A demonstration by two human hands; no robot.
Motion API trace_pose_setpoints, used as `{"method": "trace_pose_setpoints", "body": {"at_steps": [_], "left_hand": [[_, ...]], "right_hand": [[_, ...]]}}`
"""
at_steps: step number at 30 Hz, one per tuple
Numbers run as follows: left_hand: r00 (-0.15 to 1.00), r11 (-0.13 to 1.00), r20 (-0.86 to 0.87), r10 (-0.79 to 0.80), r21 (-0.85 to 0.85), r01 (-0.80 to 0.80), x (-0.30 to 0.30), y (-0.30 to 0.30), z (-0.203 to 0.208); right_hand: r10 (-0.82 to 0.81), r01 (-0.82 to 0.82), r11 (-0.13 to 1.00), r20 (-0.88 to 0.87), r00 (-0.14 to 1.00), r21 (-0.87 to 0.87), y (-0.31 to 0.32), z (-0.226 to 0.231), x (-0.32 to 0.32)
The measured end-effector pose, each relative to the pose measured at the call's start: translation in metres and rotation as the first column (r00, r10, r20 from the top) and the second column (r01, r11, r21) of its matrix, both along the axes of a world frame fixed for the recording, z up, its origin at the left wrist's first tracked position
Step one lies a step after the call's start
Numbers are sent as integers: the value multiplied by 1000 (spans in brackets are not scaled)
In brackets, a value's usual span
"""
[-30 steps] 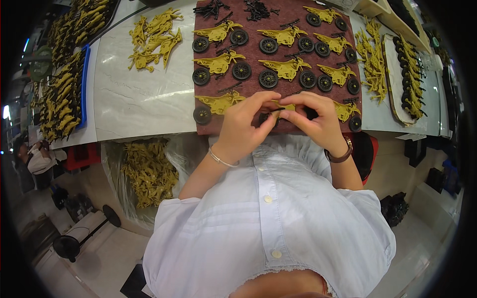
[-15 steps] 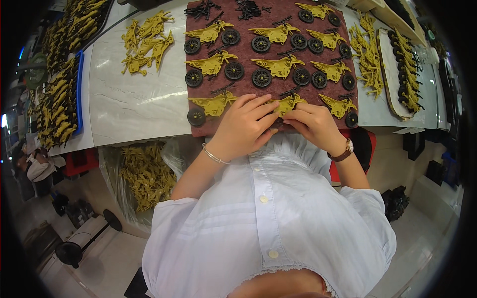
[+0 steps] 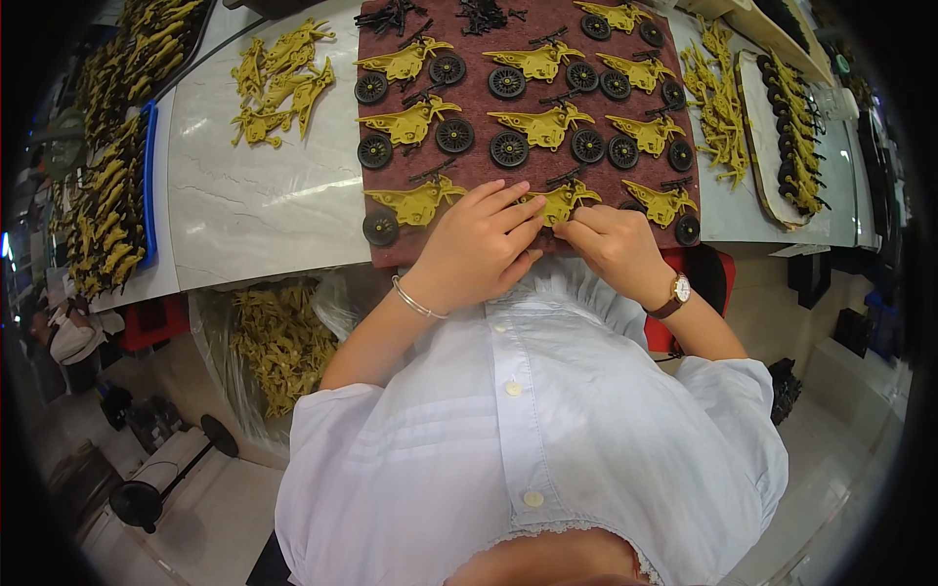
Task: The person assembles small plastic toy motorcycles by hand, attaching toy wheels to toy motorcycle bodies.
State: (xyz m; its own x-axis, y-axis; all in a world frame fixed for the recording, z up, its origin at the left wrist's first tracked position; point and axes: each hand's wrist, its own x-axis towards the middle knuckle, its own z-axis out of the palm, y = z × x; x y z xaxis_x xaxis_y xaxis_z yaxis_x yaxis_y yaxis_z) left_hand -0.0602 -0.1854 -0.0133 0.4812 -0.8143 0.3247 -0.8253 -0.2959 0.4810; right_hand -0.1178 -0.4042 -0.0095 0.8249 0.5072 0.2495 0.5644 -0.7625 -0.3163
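A yellow plastic toy motorcycle body (image 3: 561, 203) with a black handlebar piece lies at the near edge of the maroon mat (image 3: 469, 86), between my hands. My left hand (image 3: 479, 239) grips its left end, fingertips on the yellow plastic and thumb lower down. The fingers of my right hand (image 3: 618, 246) are bent and pinched together at its lower right side; whatever they hold is hidden. No wheels show on this body, as my hands cover its lower part. Beside my left hand lies another yellow body (image 3: 415, 203) with a black wheel (image 3: 380, 228).
More yellow motorcycles with black wheels stand in rows on the mat, below small black parts (image 3: 391, 17). Loose yellow parts lie left (image 3: 283, 83) and right (image 3: 718, 103). A white tray (image 3: 760, 146) and a blue-edged tray (image 3: 149, 186) hold assembled pieces. A plastic bag of yellow parts (image 3: 278, 342) stands below the table.
The view has shifted slightly. My right fingers have curled in more and turned at the body's right side, uncovering more of its front. My left hand keeps its place on the body.
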Motion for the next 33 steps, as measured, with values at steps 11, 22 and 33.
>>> {"method": "trace_pose_setpoints", "body": {"at_steps": [11, 22, 33], "left_hand": [[990, 939, -121, 79, -324, -115, 6, -21, 20], [986, 906, -137, 97, -398, -145, 13, -41, 25], [937, 839, -328, 119, -471, -272, 15, -45, 22]], "right_hand": [[279, 616, 374, -717, 639, 694, 7, 32, 15], [227, 736, 267, -783, 580, 622, 22, 31, 35], [481, 774, -35, -669, 567, 632, 10, 13, 40]]}}
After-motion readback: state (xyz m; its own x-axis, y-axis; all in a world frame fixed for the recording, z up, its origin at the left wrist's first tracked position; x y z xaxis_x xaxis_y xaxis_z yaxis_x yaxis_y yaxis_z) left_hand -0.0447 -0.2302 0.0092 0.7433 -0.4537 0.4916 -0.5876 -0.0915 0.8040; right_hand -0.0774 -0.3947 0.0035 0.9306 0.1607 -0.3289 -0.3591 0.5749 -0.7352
